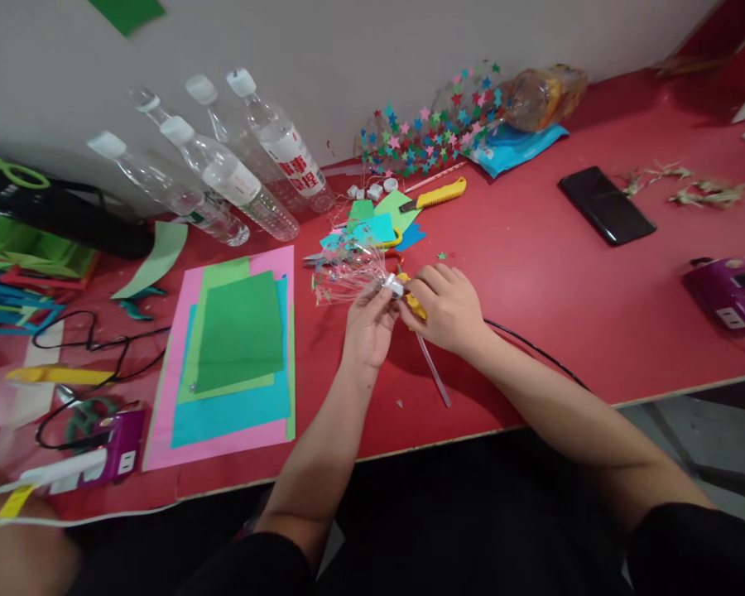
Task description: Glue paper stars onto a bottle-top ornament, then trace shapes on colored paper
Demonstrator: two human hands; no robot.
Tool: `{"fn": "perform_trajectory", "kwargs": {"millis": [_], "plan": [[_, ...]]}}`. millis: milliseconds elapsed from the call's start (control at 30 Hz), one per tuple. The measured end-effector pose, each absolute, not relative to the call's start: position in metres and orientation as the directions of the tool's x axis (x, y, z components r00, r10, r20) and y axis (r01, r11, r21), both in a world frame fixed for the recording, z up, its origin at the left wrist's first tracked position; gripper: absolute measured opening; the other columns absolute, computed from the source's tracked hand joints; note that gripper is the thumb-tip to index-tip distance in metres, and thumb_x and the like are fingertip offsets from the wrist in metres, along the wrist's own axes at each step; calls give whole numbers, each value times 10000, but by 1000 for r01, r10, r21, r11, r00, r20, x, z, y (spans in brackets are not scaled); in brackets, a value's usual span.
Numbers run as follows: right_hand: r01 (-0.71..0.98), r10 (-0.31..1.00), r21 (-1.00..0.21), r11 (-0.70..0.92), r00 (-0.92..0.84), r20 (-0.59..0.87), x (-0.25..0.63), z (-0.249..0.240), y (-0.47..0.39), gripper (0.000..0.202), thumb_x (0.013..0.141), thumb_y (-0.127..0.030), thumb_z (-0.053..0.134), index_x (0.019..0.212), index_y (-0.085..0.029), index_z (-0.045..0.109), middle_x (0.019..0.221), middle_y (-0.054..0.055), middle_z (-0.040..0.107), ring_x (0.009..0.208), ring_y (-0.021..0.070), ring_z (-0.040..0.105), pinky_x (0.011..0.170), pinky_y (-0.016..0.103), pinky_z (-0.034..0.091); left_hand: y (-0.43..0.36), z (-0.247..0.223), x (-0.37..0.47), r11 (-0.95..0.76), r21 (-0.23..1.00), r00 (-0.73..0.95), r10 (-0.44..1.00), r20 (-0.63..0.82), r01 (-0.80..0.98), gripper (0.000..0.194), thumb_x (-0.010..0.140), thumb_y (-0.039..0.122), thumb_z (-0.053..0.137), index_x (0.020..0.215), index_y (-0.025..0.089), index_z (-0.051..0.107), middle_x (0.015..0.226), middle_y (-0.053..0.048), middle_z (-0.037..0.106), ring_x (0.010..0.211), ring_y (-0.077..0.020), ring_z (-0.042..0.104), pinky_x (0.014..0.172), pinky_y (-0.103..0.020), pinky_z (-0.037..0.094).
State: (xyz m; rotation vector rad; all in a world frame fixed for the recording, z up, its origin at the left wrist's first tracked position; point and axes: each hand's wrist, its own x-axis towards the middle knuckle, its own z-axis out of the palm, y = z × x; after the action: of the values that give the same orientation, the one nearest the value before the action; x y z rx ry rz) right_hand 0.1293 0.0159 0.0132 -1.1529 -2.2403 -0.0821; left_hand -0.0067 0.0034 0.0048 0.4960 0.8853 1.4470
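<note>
A small white bottle cap piece [393, 285] sits between my two hands above the red table. My left hand [371, 323] is closed on its left side, fingers pinched. Clear plastic strands [351, 271] fan out leftward from the piece, some with small coloured bits. My right hand [445, 305] pinches the piece from the right. Just under the right fingers lies a yellow tool [415, 305], partly covered. A clear straw [433, 371] rests on the table below the hands.
Upright plastic bottles [223, 170] stand at the back left. Stacked coloured paper [239, 335] lies left of my arms. A yellow cutter [440, 193], star-covered strands [434, 124] and a black phone [607, 205] are farther back. Purple power sockets [729, 294] sit right. Another person's arm [12, 530] shows lower left.
</note>
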Motion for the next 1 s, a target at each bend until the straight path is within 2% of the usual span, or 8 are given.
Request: {"fn": "perform_trajectory", "kwargs": {"millis": [167,267,333,500,633,800,900,1000], "plan": [[829,875,-293,476,-411,256,155,30,22,219,882,-302,482,925,-146,629,920,98,631,827,215,550,660,314,351,9,6,-18,74,794,-125,974,-186,-604,256,586,221,845,813,172,736,829,-21,742,786,-133,695,740,-219,542],[849,867,-195,491,-499,9,165,32,20,274,790,-263,582,1032,-139,608,1042,122,619,912,263,569,653,324,355,13,6,-27,55,815,-131,979,-159,-577,303,569,253,865,827,167,730,825,-27,741,783,-141,702,724,-222,545],[835,837,-131,535,-545,-51,160,27,15,291,787,-205,562,1065,-127,590,1083,140,599,950,291,564,676,343,369,15,5,-31,57,824,-119,981,-150,-564,327,561,273,876,833,167,727,824,-28,741,786,-143,706,713,-218,547],[852,854,-112,512,-519,-42,136,8,9,266,841,-62,391,1026,-99,579,1033,170,581,926,290,550,681,356,390,14,6,-33,73,838,-88,986,-143,-541,322,569,275,879,826,161,722,826,-30,738,767,-133,702,679,-203,548],[831,881,-328,449,-472,9,140,3,23,246,740,-83,518,979,-95,572,985,152,574,852,245,555,722,332,434,14,11,-35,88,832,-79,985,-156,-547,303,585,263,866,832,160,724,821,-27,740,764,-124,703,676,-179,549],[603,898,-669,435,-235,372,158,6,43,167,750,-224,595,897,-154,559,945,108,558,823,212,559,740,339,467,11,18,-37,141,780,-56,974,-220,-610,237,618,217,824,827,166,726,825,-20,745,766,-120,706,676,-157,553],[425,867,-769,478,-92,489,159,9,41,149,784,-331,604,810,-210,522,881,66,565,809,210,565,742,365,468,8,17,-32,156,790,-46,973,-227,-593,205,657,206,784,850,166,726,844,-33,744,775,-129,705,691,-179,554],[297,885,-836,461,-84,458,150,12,28,206,782,-361,628,864,-233,489,843,29,567,739,185,556,692,345,466,5,11,-23,146,799,-45,976,-211,-584,202,679,197,766,871,157,718,850,-38,738,806,-135,703,744,-208,547]]}}
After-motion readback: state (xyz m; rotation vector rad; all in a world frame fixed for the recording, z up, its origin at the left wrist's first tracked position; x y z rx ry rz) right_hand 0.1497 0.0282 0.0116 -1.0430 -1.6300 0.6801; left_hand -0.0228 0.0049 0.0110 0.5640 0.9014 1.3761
